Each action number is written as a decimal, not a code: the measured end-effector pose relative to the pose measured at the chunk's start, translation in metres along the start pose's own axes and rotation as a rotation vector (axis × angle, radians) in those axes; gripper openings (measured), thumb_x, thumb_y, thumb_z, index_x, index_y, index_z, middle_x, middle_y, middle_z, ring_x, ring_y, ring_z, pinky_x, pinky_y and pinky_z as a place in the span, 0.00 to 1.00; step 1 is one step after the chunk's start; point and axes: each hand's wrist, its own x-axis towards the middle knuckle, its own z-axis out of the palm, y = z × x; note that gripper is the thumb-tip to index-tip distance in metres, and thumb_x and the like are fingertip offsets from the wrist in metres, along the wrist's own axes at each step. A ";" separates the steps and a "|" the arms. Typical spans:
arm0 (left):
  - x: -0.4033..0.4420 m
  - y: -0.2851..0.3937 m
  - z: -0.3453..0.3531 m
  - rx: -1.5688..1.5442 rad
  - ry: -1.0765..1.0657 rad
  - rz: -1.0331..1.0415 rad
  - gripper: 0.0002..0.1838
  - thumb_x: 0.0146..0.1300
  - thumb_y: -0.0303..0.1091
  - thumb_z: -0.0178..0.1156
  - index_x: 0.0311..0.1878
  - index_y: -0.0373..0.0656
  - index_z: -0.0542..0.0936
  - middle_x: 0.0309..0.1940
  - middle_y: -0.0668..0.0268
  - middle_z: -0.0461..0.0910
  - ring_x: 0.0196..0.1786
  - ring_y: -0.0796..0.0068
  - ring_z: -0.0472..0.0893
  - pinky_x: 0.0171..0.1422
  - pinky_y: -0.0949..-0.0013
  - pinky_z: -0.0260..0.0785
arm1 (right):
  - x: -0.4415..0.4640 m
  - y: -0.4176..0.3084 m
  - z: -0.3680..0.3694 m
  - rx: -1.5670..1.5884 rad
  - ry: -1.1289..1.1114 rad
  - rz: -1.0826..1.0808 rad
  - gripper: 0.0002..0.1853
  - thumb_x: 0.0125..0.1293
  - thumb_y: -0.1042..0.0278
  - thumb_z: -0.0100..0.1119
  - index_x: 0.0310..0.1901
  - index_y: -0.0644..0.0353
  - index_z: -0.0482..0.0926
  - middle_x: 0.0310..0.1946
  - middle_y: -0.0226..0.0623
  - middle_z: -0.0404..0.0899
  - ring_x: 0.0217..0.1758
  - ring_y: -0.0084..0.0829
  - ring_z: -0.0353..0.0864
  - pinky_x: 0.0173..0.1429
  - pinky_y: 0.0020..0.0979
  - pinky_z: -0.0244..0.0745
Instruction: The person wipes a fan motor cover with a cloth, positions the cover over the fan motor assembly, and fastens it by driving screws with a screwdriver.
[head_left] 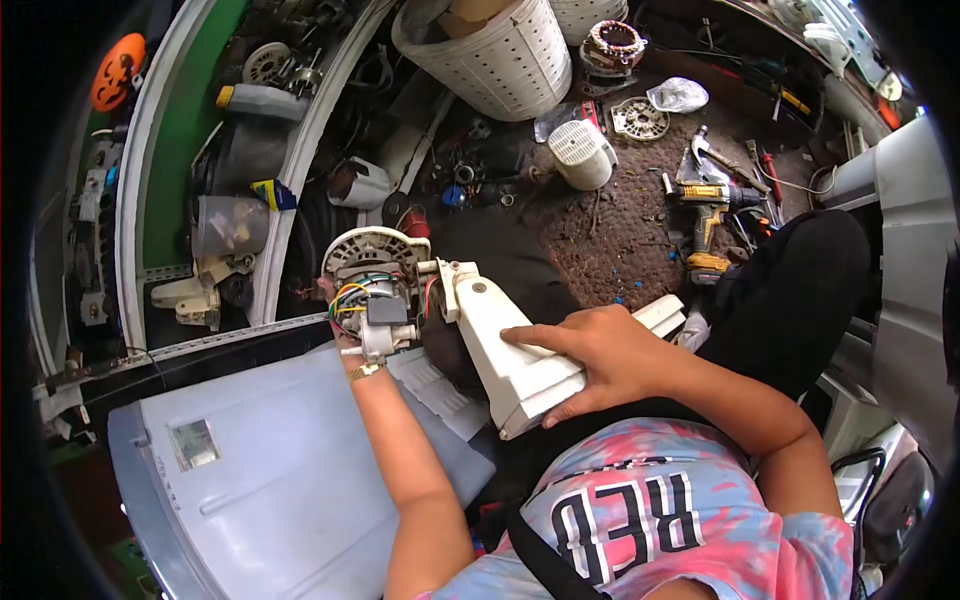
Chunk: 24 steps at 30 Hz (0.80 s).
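My left hand (346,342) is mostly hidden behind an electric fan motor (378,335) and grips it from below and the left. The motor has a round vented cover plate, a small black box and yellow, green and red wires. A cream plastic fan neck (505,345) joins the motor at its upper end and slants down to the right. My right hand (618,350) holds the neck's lower, wider end, with the index finger stretched along its top and the thumb beneath.
A yellow cordless drill (706,225) and a hammer (725,160) lie on the dirty floor at right. A white perforated basket (490,62), a cream motor cover (582,155) and a copper-wound stator (613,48) stand farther back. A large pale plastic panel (270,470) lies at lower left.
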 end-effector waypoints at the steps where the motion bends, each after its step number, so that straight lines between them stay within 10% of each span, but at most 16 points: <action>1: -0.006 -0.002 0.002 -0.003 0.020 0.012 0.42 0.64 0.69 0.49 0.67 0.40 0.67 0.58 0.54 0.76 0.55 0.59 0.78 0.59 0.54 0.76 | -0.003 -0.001 0.002 0.017 -0.008 0.007 0.46 0.45 0.35 0.70 0.64 0.51 0.71 0.29 0.47 0.81 0.34 0.49 0.83 0.36 0.44 0.74; 24: -0.018 -0.032 0.039 -0.064 0.060 0.027 0.46 0.59 0.71 0.52 0.68 0.40 0.65 0.60 0.52 0.74 0.56 0.55 0.78 0.58 0.51 0.76 | -0.013 0.006 0.017 -0.114 0.092 -0.097 0.40 0.49 0.34 0.66 0.62 0.46 0.75 0.23 0.38 0.78 0.28 0.41 0.81 0.32 0.40 0.73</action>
